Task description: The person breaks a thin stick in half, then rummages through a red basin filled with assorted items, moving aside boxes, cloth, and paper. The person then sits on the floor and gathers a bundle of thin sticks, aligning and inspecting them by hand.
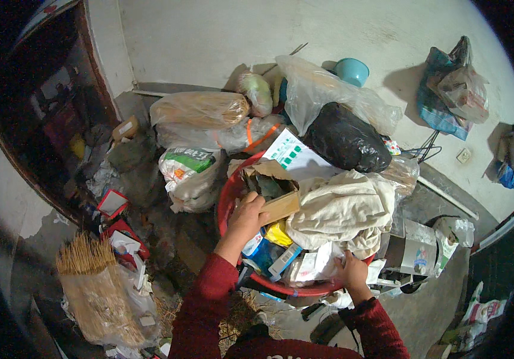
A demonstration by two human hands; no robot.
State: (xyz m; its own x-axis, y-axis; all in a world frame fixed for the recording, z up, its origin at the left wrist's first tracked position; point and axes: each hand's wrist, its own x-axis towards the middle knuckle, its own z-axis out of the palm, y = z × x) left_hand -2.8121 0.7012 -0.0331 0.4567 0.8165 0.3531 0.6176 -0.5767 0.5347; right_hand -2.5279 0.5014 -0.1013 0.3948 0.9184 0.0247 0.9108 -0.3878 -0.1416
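Note:
A wide red plastic basin (224, 204), heaped with mixed things, stands in front of me. My left hand (246, 220) grips the near left edge of a torn, open cardboard box (281, 208) with something dark inside. At the basin's near right side, my right hand (352, 273) has its fingers on a crumpled white packet (322, 264); the fingertips are partly hidden. Between my hands lie a blue and white carton (285, 261) and a yellow plastic wrapper (278, 233). A cream cloth (340, 206) is bunched over the basin's right part, and a white printed sheet (299, 155) leans behind the box.
Behind the basin lie a black plastic bag (349, 137), clear-wrapped bundles (201, 110) and a white and green sack (189, 175). A bundle of straw-like stalks (100, 296) sits at lower left. Bags (449, 89) hang on the wall. A metal container (418, 247) stands right.

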